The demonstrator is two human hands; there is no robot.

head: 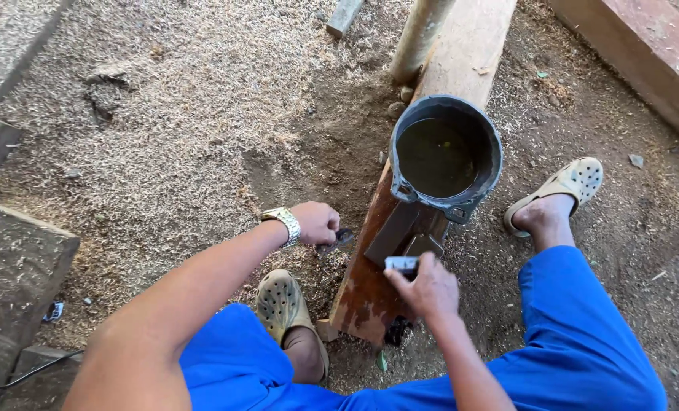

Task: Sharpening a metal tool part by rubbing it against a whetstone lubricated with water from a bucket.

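Metal in both grips: a small grey blade piece in my right hand (429,289), a dark flat piece under my left hand (316,222).

Right grip is clenched around the small grey metal piece (402,263), pinched at the fingertips just above the wet, dark end of the wooden plank (370,297) that serves as my surface. Just beyond it a dark rectangular stone (394,232) lies on the plank, touching the foot of the black bucket (446,152), which stands on the plank and holds murky water. Left grip, with a wristwatch (282,222) on the wrist, is curled on the dark flat piece (338,240) beside the plank's left edge, over sawdust-covered ground (164,137). Tan clogs (560,186) sit either side of the plank, blue trousers (583,335) below.
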